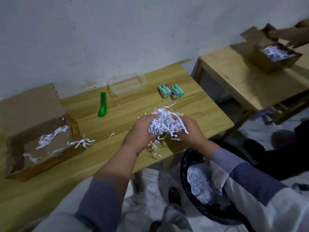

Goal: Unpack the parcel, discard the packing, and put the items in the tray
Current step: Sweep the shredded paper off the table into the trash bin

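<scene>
A bundle of white shredded paper packing (164,122) is held between my left hand (142,129) and my right hand (190,128) above the wooden table's front right corner. The opened cardboard parcel (38,131) lies at the left with a few paper shreds inside. A clear plastic tray (127,84) stands empty by the wall. Right of it, several teal items and a red-and-gold one (170,91) lie together on the table. A black bin (200,186) below my right arm holds shredded paper.
A green utility knife (102,104) lies between parcel and tray. Loose shreds (82,142) are scattered on the wooden table (117,118). A second table (242,77) at right holds another paper-filled box (274,56), with another person's hand (291,36) on it.
</scene>
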Demonstrator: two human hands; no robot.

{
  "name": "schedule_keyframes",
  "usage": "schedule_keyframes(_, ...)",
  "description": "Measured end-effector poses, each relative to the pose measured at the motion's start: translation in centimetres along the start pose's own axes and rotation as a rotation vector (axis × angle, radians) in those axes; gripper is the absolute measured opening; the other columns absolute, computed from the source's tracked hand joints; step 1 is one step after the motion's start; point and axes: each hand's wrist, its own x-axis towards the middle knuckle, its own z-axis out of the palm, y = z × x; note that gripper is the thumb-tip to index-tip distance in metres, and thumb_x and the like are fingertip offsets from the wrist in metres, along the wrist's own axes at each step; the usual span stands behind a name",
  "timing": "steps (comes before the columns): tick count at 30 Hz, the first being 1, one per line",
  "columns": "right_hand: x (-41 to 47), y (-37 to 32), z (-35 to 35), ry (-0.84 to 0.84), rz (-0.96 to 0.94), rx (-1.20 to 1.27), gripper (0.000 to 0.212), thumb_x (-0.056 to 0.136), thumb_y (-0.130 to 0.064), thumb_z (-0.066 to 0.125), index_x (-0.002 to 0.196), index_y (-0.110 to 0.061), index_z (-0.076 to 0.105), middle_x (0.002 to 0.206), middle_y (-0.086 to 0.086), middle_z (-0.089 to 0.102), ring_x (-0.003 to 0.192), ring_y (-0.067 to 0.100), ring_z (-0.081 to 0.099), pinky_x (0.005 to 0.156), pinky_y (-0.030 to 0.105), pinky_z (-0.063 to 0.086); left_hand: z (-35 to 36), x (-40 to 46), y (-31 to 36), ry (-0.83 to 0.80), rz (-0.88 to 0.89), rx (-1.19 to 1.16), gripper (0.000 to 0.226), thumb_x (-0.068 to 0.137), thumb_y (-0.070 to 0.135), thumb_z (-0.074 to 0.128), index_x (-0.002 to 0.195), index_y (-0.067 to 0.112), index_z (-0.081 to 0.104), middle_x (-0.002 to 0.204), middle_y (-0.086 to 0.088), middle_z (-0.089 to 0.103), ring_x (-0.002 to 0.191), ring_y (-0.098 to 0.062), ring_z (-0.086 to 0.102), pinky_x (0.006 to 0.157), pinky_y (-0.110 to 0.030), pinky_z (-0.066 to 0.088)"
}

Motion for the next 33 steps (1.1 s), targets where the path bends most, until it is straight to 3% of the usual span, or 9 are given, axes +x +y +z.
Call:
schedule_keyframes(7, -9.4, 2.5, -6.2, 0.186, 0.140, -0.034, 0.035, 0.071, -0.006, 0.076, 0.105, -0.007, 0.070, 0.104, 0.020, 0.070, 0.100, 0.033, 0.064, 0.076, 0.028, 0.041, 5.6, -1.5, 9.5, -0.177, 0.151, -0.081, 0.076, 0.069, 0.007, 0.080, 0.136, 0.022, 0.047, 0.132, -0.004, 0.052, 0.124, -0.021, 0.046, 0.099, -0.018, 0.028)
schedule_keyframes(10, -13.2, 4.9, -8.4, 0.233, 0.194, -0.020, 0.032, 0.070, -0.004, 0.073, 0.103, -0.007, 0.070, 0.102, 0.019, 0.071, 0.097, 0.028, 0.065, 0.070, 0.015, 0.037, 9.1, -2.1, 13.0, -0.248, 0.181, -0.116, 0.075, 0.071, 0.005, 0.078, 0.137, 0.023, 0.046, 0.134, -0.005, 0.050, 0.129, -0.022, 0.043, 0.104, -0.023, 0.031)
schedule_keyframes(12, -15.5, 6.8, -9.4, 0.242, 0.244, 0.017, 0.035, 0.069, -0.014, 0.072, 0.103, -0.007, 0.070, 0.102, 0.017, 0.071, 0.096, 0.021, 0.063, 0.069, 0.007, 0.038, 11.8, -2.6, 14.6, -0.292, 0.178, -0.125, 0.075, 0.072, 0.006, 0.077, 0.137, 0.024, 0.046, 0.135, -0.004, 0.050, 0.129, -0.022, 0.043, 0.104, -0.025, 0.032)
schedule_keyframes(15, -18.4, 10.5, -10.2, 0.212, 0.331, 0.049, 0.046, 0.065, -0.034, 0.068, 0.103, -0.008, 0.070, 0.103, 0.014, 0.071, 0.096, 0.018, 0.062, 0.071, 0.013, 0.035, 16.4, -3.5, 16.3, -0.385, 0.142, -0.145, 0.074, 0.074, 0.010, 0.077, 0.138, 0.025, 0.044, 0.137, -0.002, 0.049, 0.128, -0.019, 0.044, 0.103, -0.023, 0.031)
schedule_keyframes(19, -21.3, 16.8, -9.1, 0.141, 0.471, 0.063, 0.046, 0.067, -0.029, 0.068, 0.107, -0.006, 0.068, 0.104, 0.015, 0.071, 0.098, 0.032, 0.065, 0.071, 0.014, 0.033, 23.2, -4.4, 15.7, -0.498, 0.018, -0.164, 0.073, 0.077, 0.015, 0.077, 0.140, 0.024, 0.041, 0.143, -0.002, 0.043, 0.133, -0.019, 0.039, 0.109, -0.028, 0.031)
schedule_keyframes(23, -22.0, 23.4, -5.9, 0.011, 0.659, 0.159, 0.044, 0.076, -0.009, 0.076, 0.117, 0.000, 0.061, 0.116, 0.019, 0.065, 0.111, 0.034, 0.060, 0.080, 0.020, 0.035, 29.3, -4.2, 12.8, -0.536, -0.202, -0.152, 0.074, 0.076, 0.026, 0.077, 0.140, 0.024, 0.039, 0.141, -0.003, 0.048, 0.128, -0.021, 0.045, 0.105, -0.028, 0.035)
schedule_keyframes(26, -21.4, 27.9, -3.2, -0.062, 0.812, 0.261, 0.061, 0.076, -0.022, 0.078, 0.130, -0.010, 0.052, 0.130, 0.009, 0.058, 0.120, 0.024, 0.054, 0.087, 0.016, 0.035, 33.3, -3.8, 10.3, -0.560, -0.357, -0.176, 0.085, 0.073, 0.033, 0.079, 0.144, 0.022, 0.033, 0.143, -0.008, 0.046, 0.129, -0.026, 0.045, 0.106, -0.038, 0.039)
schedule_keyframes(29, -20.8, 31.3, -0.7, -0.098, 0.965, 0.383, 0.083, 0.075, -0.028, 0.078, 0.145, -0.018, 0.033, 0.140, 0.002, 0.047, 0.128, 0.019, 0.046, 0.090, 0.016, 0.036, 36.4, -3.7, 8.5, -0.617, -0.476, -0.202, 0.090, 0.075, 0.030, 0.079, 0.147, 0.013, 0.028, 0.149, -0.011, 0.037, 0.136, -0.027, 0.037, 0.109, -0.034, 0.034)
schedule_keyframes(33, -21.6, 33.8, 2.0, -0.263, 0.995, 0.305, 0.076, 0.078, -0.025, 0.075, 0.144, -0.020, 0.036, 0.140, 0.003, 0.050, 0.114, 0.017, 0.052, 0.093, 0.024, 0.039, 38.3, -4.5, 7.3, -0.660, -0.515, -0.170, 0.084, 0.077, 0.031, 0.077, 0.145, 0.010, 0.031, 0.150, -0.011, 0.036, 0.137, -0.025, 0.035, 0.111, -0.031, 0.030)
